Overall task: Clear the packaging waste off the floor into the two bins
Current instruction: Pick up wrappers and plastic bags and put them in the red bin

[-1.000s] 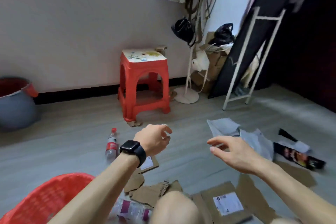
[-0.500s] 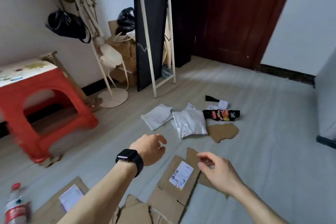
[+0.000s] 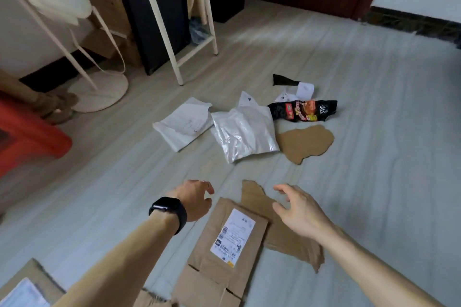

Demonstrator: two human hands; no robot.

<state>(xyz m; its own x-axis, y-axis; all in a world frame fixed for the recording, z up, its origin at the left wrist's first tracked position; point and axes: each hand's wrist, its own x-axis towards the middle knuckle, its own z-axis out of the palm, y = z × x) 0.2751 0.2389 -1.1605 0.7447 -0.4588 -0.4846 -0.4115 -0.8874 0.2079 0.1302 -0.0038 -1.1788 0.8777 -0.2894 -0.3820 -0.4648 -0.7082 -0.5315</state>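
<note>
Print on the shipping label (image 3: 233,235) is too small for you to read; only barcode blocks show. It sits on the flattened cardboard box (image 3: 214,279) lying on the floor (image 3: 374,182) between your forearms. Your left hand (image 3: 193,198), with a smartwatch (image 3: 169,209) at the wrist, has loosely curled fingers and holds nothing. Your right hand (image 3: 300,209) is spread above a torn cardboard piece (image 3: 257,197), also holding nothing. Farther out lie a white mailer (image 3: 183,123), a silver mailer bag (image 3: 243,132), a cardboard scrap (image 3: 305,143) and a black snack wrapper (image 3: 303,110) whose red and orange lettering is blurred. A second labelled cardboard (image 3: 27,286) is cut off at the bottom left.
</note>
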